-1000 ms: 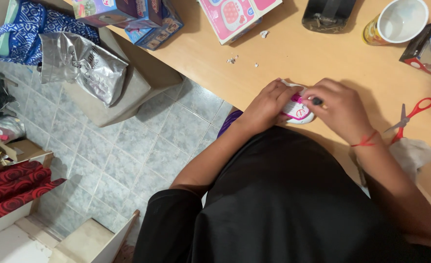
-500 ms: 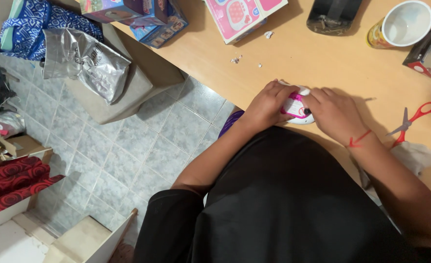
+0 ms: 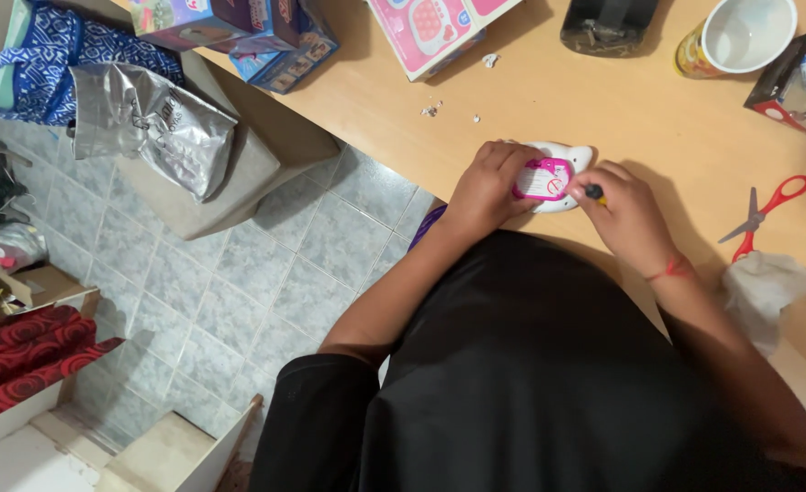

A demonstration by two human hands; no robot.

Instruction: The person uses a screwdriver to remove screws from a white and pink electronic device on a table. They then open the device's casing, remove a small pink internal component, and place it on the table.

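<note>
In the head view, a small white and pink toy (image 3: 549,178) lies on the wooden table (image 3: 603,100), right of the frame's centre and close to the table's near edge. The left hand (image 3: 487,187) lies over the toy's left side, fingers curled together and pressing it flat against the table. The right hand (image 3: 629,217) has its fingers pinched shut on a small dark-tipped tool (image 3: 594,191), whose tip touches the toy's right edge.

To do this well, I judge the left hand should keep the toy from sliding or turning while the tool stays steady and square to the spot it touches; a slanted tool could slip off the smooth plastic.

At the upper right a white cup (image 3: 740,36) stands upright with its mouth open; its inside looks empty, though the bottom is hard to read. Beside it at the frame's right edge a dark box (image 3: 799,77) holds small items that I cannot identify. Red scissors (image 3: 767,214) lie right of the right hand, apart from it. A crumpled silver bag (image 3: 153,123) sits at upper left on a stool, its contents hidden.
</note>
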